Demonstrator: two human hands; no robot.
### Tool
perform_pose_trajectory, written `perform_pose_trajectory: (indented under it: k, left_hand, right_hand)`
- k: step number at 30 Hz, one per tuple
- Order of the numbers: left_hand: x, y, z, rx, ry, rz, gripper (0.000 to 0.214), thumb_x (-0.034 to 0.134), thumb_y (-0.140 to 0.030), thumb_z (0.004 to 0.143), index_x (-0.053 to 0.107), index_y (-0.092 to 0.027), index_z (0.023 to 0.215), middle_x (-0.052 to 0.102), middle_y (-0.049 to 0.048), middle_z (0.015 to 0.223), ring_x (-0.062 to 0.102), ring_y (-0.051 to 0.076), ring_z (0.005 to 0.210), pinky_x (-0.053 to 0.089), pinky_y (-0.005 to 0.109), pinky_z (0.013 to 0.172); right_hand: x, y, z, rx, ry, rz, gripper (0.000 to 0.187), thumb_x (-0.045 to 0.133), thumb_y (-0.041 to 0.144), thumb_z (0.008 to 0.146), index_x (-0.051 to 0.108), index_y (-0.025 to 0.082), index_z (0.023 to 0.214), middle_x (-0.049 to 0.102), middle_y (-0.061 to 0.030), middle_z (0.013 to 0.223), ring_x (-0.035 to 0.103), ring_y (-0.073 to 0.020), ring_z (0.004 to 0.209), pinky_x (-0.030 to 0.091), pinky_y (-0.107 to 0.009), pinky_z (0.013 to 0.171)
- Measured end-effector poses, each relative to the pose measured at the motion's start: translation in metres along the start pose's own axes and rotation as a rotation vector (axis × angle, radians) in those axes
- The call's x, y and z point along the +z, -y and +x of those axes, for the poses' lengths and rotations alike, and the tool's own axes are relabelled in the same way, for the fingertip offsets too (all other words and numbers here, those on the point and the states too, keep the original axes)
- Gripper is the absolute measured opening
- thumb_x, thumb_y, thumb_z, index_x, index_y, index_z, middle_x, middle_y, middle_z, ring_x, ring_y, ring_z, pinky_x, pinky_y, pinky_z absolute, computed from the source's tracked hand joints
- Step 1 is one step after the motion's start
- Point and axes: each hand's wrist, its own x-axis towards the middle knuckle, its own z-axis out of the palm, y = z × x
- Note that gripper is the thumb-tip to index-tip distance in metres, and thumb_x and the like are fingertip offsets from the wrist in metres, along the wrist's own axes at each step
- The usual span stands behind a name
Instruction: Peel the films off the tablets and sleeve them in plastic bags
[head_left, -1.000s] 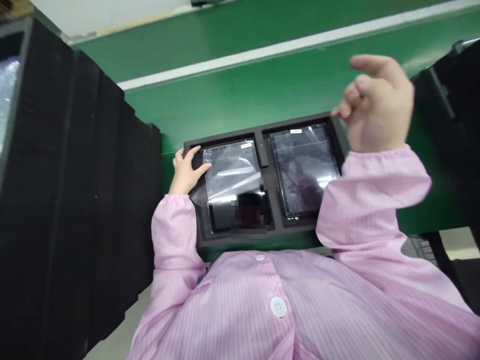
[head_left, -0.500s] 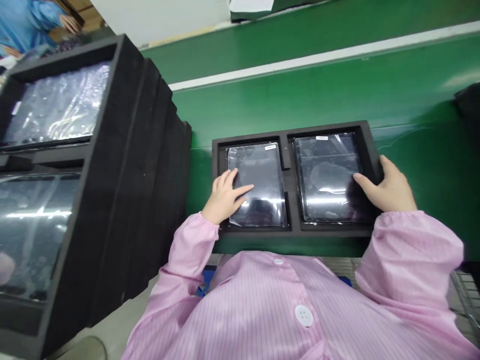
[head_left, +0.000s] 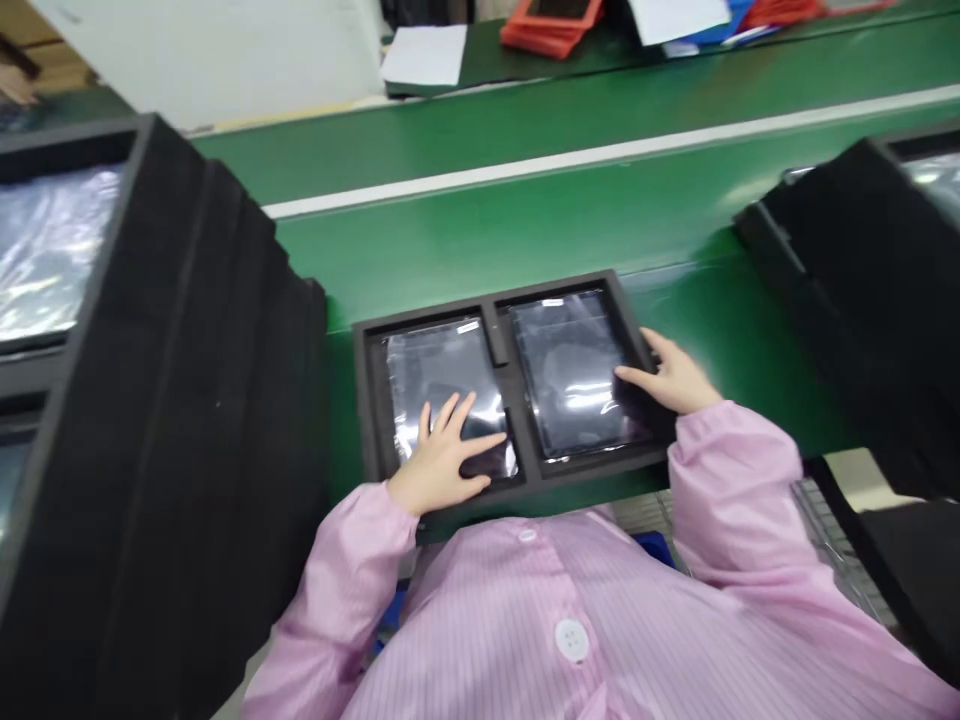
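A black foam tray [head_left: 517, 385] with two compartments lies in front of me, each holding a flat dark screen panel in clear film. My left hand [head_left: 442, 460] is open, fingers spread over the lower part of the left panel [head_left: 439, 360]. Whether its palm presses on the film I cannot tell. At the tray's right wall, my right hand [head_left: 679, 378] has its thumb inside and its fingers round the outer side. The right panel [head_left: 566, 360] lies beside that thumb, a small white label at its top edge.
A tall stack of black foam trays [head_left: 172, 420] rises at left, with filmed panels in the top one. Another dark stack [head_left: 862, 260] stands at right. Across the green bench [head_left: 450, 240] lie paper sheets [head_left: 426, 52] and orange-red trays [head_left: 551, 28].
My view has swung to the right, bringing the right-hand stack into sight. My left hand has slid toward the near edge of the left panel. My right hand still holds the tray's right side.
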Motion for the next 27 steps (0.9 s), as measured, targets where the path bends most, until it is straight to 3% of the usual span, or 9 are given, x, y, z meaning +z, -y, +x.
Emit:
perform_pose_trajectory:
  k: [3,6,9,13,16,20,27]
  left_hand:
    - [0.004,-0.016,-0.018,-0.069,-0.014,0.033,0.042,0.058,-0.015,0.091,0.067,-0.031,0.128,0.032,0.0146,0.163,0.026,0.039,0.152,0.021,0.069,0.119]
    - [0.006,-0.029,-0.023,-0.122,-0.061,0.086,0.030,0.055,-0.014,0.092,0.069,-0.024,0.117,0.042,0.0156,0.157,0.035,0.040,0.148,0.034,0.066,0.115]
    - [0.003,-0.038,-0.016,-0.117,-0.117,0.164,0.023,0.060,-0.018,0.091,0.068,-0.019,0.112,0.052,0.0177,0.148,0.048,0.039,0.139,0.044,0.059,0.109]
    - [-0.010,-0.046,0.008,-0.142,-0.213,0.293,0.019,0.063,-0.021,0.091,0.069,-0.013,0.107,0.066,0.0182,0.127,0.060,0.036,0.122,0.049,0.052,0.102]
    - [-0.020,-0.046,0.034,-0.160,-0.281,0.348,0.021,0.062,-0.020,0.091,0.069,-0.014,0.110,0.066,0.0185,0.122,0.059,0.037,0.122,0.049,0.052,0.100]
    - [-0.023,-0.040,0.063,-0.181,-0.338,0.320,0.028,0.063,-0.021,0.091,0.068,-0.015,0.117,0.063,0.0187,0.116,0.059,0.035,0.114,0.051,0.046,0.095]
    - [0.000,-0.033,0.067,-0.242,-0.455,0.254,0.044,0.065,-0.024,0.090,0.064,-0.016,0.133,0.054,0.0216,0.123,0.052,0.037,0.115,0.051,0.048,0.093]
  right_hand:
    - [0.013,0.004,-0.018,-0.011,0.053,-0.009,0.077,0.072,0.043,0.077,0.049,0.014,0.145,0.062,-0.0186,0.128,0.062,-0.0326,0.118,0.052,-0.044,0.101]
    - [0.020,0.017,-0.023,-0.030,0.033,-0.055,0.077,0.069,0.045,0.079,0.047,0.012,0.145,0.060,-0.0199,0.125,0.058,-0.0362,0.122,0.048,-0.051,0.105]
    - [0.019,0.039,-0.006,-0.103,-0.019,-0.123,0.071,0.062,0.040,0.085,0.046,0.007,0.145,0.055,-0.0251,0.131,0.052,-0.0407,0.125,0.043,-0.058,0.106]
    - [0.018,0.073,0.038,-0.316,0.034,-0.192,0.040,0.057,0.031,0.090,0.064,0.017,0.127,0.061,-0.0168,0.128,0.052,-0.0365,0.121,0.038,-0.056,0.106]
    - [0.021,0.086,0.063,-0.422,0.074,-0.227,0.029,0.057,0.029,0.090,0.071,0.018,0.114,0.065,-0.0148,0.116,0.055,-0.0338,0.112,0.035,-0.054,0.104]
    - [0.026,0.086,0.072,-0.482,0.064,-0.236,0.026,0.055,0.027,0.091,0.071,0.019,0.109,0.064,-0.0143,0.109,0.056,-0.0326,0.104,0.036,-0.052,0.100]
    - [0.030,0.074,0.069,-0.481,0.002,-0.194,0.022,0.053,0.021,0.089,0.069,0.021,0.104,0.062,-0.0111,0.106,0.055,-0.0295,0.103,0.036,-0.048,0.100]
